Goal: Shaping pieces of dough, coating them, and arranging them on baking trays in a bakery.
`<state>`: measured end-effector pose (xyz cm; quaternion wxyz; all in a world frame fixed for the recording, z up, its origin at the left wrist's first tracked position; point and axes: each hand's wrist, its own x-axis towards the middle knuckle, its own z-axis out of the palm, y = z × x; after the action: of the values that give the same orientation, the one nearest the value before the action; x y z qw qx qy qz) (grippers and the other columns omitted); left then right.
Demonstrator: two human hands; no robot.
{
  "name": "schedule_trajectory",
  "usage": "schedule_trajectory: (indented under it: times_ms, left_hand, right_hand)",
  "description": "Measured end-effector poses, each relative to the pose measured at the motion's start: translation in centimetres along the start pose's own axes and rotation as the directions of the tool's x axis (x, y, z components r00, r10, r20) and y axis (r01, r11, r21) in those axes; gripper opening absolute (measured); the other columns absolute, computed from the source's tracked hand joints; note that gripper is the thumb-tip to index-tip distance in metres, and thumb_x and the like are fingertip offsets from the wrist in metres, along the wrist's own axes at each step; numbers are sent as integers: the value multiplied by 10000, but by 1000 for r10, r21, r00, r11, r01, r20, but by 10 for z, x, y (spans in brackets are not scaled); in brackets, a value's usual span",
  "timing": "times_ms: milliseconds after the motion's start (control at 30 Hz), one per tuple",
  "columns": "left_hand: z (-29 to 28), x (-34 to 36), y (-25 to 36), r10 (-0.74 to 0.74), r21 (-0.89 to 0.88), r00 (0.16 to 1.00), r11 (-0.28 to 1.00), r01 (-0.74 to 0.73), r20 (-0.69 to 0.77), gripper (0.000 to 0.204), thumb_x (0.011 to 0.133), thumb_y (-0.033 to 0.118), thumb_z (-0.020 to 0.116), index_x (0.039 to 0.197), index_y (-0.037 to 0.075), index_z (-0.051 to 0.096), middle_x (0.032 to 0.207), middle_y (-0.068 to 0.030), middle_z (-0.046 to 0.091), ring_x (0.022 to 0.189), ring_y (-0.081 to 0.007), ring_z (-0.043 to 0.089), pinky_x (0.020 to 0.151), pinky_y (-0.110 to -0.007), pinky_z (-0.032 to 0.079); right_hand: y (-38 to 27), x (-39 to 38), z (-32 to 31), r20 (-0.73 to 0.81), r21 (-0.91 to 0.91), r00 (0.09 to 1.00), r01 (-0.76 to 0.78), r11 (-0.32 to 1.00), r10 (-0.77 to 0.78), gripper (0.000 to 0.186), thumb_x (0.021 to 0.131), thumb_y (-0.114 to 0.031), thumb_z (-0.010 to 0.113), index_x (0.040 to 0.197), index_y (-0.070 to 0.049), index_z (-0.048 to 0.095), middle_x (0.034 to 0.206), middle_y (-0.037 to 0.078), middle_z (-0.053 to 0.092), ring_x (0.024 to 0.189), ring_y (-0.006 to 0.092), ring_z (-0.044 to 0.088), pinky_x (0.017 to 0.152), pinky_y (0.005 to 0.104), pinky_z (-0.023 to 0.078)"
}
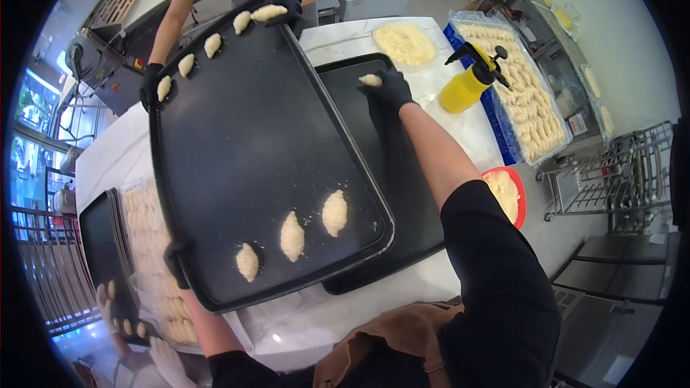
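Observation:
A black baking tray (251, 136) is held raised and tilted over the table. My left hand (177, 262), in a black glove, grips its left rim near the close corner. Three crumb-coated dough rolls (292, 236) lie near its close edge, and several uncrowded dough rolls (213, 45) line its far edge. My right hand (393, 92), also in a black glove, is closed on a small dough roll (370, 80) over the far end of a second black tray (384, 244), which lies on the table partly under the first. My right fingertips are partly hidden.
Opposite, a co-worker's gloved hands (287, 8) hold the raised tray's far end. A crumb dish (405, 44), a yellow spray bottle (463, 90), a blue-edged crate of dough rolls (528, 86) and a red bowl (519, 201) stand to the right. More dough rolls (147, 233) lie left.

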<state>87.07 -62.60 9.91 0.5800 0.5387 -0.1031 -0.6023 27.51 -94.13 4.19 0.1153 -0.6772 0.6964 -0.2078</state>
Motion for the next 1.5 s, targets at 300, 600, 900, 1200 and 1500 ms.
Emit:
schedule_trajectory:
  times_ms: [300,600,900,1200,1500]
  left_hand:
    - [10,27,-4,25,-5,999,1000,-25,39,381,790,155,566,1125,-15,633,978,-124,684,841,-226,591,860,-286,443]
    - [21,22,9,90,-2,987,996,-91,-130,498,766,133,565,1229,-47,598,1041,-184,666,888,-258,570,867,-326,446]
    - [21,35,19,-37,17,999,999,37,20,595,737,171,596,1283,-64,564,1066,-213,659,879,-286,598,828,-357,477]
    - [2,11,21,-142,151,988,980,132,53,604,795,190,630,1346,-44,553,1047,-208,678,874,-268,633,821,-358,514]
    - [110,-50,111,625,940,743,40,-338,240,636,911,352,641,1454,55,494,1178,-223,682,990,-362,667,876,-403,512]
  right_hand:
    - [47,30,31,-55,-50,996,71,996,-74,450,756,-409,789,1009,-44,719,997,187,699,915,370,643,857,419,517]
    - [-92,-59,-27,726,685,660,-720,112,-194,425,1022,-380,516,1213,-26,652,1086,94,700,914,167,645,806,299,515]
    - [-200,-101,-57,567,824,810,-553,123,-152,341,975,-281,564,1163,-14,660,995,91,708,798,164,651,776,305,520]
    - [-196,-144,-77,631,776,746,-613,150,-213,330,941,-241,578,1141,5,668,966,91,708,793,165,647,765,297,516]
    - [-155,-231,-97,709,703,653,-684,195,-267,320,908,-200,592,1119,25,676,936,91,708,788,166,643,755,290,512]
